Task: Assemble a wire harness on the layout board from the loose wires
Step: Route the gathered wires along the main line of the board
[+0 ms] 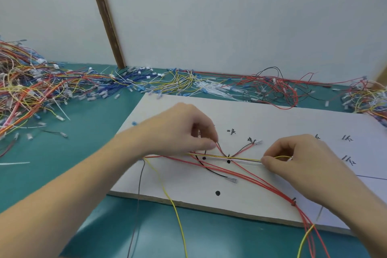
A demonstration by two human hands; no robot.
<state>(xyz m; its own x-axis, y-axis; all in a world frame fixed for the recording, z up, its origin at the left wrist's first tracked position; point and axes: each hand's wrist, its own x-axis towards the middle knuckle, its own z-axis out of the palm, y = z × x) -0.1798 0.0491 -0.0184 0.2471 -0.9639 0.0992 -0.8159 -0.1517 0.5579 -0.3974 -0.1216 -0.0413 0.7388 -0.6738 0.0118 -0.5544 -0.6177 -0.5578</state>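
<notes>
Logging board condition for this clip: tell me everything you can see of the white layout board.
The layout board is a flat white panel with a raw tan edge, lying on the teal table surface. Black dots and handwritten black characters mark its face. Red, yellow, black and white wires cross it, several red ones gathered by a tie near the front edge. The left hand pinches wires above its middle; the right hand pinches a yellow wire further right. Loose wires lie along its far edge.
</notes>
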